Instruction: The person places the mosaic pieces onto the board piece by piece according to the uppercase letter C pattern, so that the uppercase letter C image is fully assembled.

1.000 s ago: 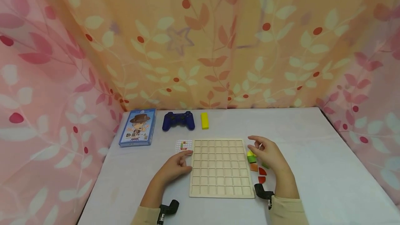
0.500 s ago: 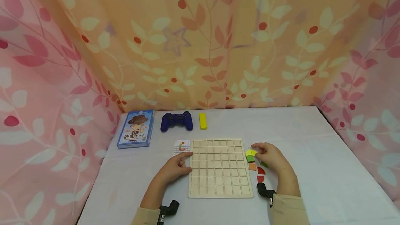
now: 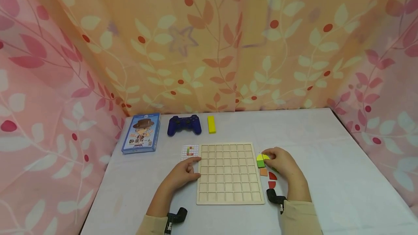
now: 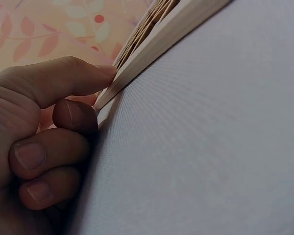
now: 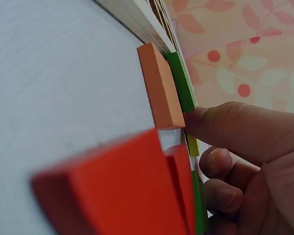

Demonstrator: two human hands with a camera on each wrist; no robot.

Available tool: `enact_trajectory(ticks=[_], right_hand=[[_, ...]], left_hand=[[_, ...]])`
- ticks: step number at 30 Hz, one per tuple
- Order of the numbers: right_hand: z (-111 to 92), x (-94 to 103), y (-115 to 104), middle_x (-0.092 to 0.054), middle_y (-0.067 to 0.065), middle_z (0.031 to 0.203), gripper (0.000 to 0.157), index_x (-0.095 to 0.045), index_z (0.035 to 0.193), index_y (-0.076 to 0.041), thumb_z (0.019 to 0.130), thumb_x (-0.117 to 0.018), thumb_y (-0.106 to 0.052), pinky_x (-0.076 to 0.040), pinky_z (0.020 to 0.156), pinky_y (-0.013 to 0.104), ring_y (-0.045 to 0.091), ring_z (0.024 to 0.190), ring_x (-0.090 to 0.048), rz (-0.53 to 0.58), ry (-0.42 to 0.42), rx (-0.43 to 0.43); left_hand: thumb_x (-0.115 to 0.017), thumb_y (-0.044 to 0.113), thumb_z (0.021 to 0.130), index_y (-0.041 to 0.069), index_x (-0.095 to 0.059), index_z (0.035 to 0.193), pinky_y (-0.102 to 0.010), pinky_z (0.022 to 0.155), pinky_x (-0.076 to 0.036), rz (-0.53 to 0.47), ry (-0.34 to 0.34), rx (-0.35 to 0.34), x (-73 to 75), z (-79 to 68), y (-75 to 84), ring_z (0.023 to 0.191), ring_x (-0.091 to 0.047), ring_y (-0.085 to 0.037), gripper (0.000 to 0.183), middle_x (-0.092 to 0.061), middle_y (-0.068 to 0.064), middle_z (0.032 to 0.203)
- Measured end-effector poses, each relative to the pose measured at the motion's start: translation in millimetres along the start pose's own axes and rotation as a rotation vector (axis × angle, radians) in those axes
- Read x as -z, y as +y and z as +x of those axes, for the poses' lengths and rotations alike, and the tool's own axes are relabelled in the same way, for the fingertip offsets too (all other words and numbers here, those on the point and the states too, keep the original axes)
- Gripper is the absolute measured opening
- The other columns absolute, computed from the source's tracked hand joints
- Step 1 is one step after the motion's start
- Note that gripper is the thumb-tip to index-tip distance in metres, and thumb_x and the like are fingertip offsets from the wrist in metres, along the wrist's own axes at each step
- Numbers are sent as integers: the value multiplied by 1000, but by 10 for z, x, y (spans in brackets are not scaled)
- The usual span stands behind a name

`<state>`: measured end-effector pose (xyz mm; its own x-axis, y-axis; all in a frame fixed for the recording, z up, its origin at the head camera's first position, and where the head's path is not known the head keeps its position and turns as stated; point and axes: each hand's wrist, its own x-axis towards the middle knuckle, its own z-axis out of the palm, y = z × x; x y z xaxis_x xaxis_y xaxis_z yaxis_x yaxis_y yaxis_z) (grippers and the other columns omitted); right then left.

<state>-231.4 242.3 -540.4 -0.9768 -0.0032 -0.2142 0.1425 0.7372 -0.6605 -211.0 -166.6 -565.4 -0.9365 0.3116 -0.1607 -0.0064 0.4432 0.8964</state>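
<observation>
A pale wooden grid board (image 3: 230, 174) lies flat in the head view. My left hand (image 3: 181, 174) touches its left edge with thumb and forefinger; in the left wrist view the thumb (image 4: 95, 78) presses the rim and the other fingers are curled. Right of the board, my right hand (image 3: 281, 161) pinches a yellow quarter-circle block (image 3: 266, 157) between thumb and forefinger. Beside it lie another yellow piece (image 3: 259, 157), a green block (image 3: 260, 164), an orange block (image 3: 263, 172) and two red quarter-circle blocks (image 3: 272, 176). Another green piece (image 5: 200, 200) is partly hidden by the right hand.
A small pattern card (image 3: 189, 151) lies at the board's upper left. Along the back of the white table (image 3: 330, 162) are a blue box (image 3: 141, 133), a dark blue game controller (image 3: 184, 125) and a yellow bar (image 3: 211, 124). Patterned curtains (image 3: 176, 42) enclose the table.
My right hand has come down onto the yellow block, its thumb and forefinger drawing together around it. The left hand has stayed at the board's edge. The head view has shifted slightly.
</observation>
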Motion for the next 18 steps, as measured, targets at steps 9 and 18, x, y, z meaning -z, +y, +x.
enact_trajectory(ticks=[9, 18], right_hand=[[-63, 119, -95, -60, 17, 123, 35, -71, 125, -5, 91, -75, -14, -47, 86, 50, 33, 100, -53, -13, 70, 87], [-120, 195, -306, -61, 9, 120, 37, -68, 130, -9, 95, -73, -18, -41, 70, 37, 25, 90, -48, 16, 128, 158]], left_hand=[[-82, 15, 86, 11, -59, 143, -24, 48, -32, 1, -7, -7, -2, 14, -10, 49, -39, -9, 61, -47, 5, 58], [-82, 13, 86, 10, -58, 143, -24, 48, -32, 0, -9, -8, -9, 4, 10, 50, -38, -10, 62, -46, 5, 58]])
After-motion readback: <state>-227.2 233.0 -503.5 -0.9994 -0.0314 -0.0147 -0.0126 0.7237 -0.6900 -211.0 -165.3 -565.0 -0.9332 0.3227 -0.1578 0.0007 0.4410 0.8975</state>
